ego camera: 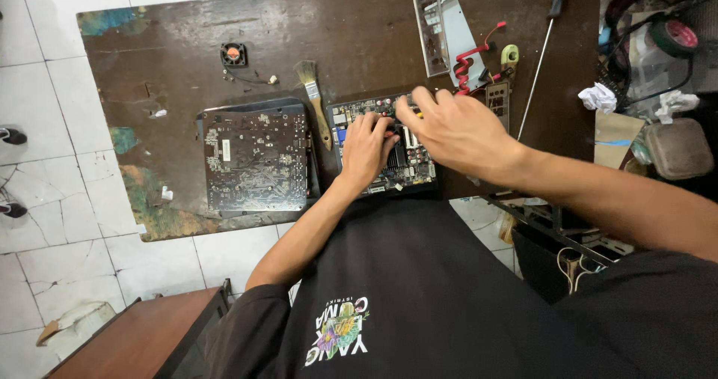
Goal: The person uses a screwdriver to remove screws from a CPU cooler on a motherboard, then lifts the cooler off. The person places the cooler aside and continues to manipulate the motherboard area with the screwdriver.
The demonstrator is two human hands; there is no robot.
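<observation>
A: Both your hands sit on the circuit board (385, 151) right in front of you. Your left hand (366, 151) lies flat on the middle of it, fingers curled down and pressing. It is not wrapped around anything that I can see.

B: And your right hand (456, 128)?

A: It comes in from the right and its fingertips (407, 106) touch the far edge of the board, just past your left hand. The fingers are bent close together (I cannot tell if they pinch a small part, because they hide it).

B: Which way does the board lie?

A: It is under both hands, flat on the table (351, 35). Its long side runs left to right, and its far edge points away from you. Your left hand is nearer the middle; your right is nearer the far edge.

B: What else is close?

A: A brush (314, 98) lies just left of your left hand, handle toward you. Left of that is a second board (254, 158). Past your right hand are a metal plate (431, 27), red wires (471, 57) and a long screwdriver (540, 57). A little fan (233, 54) is far off to the left.
</observation>
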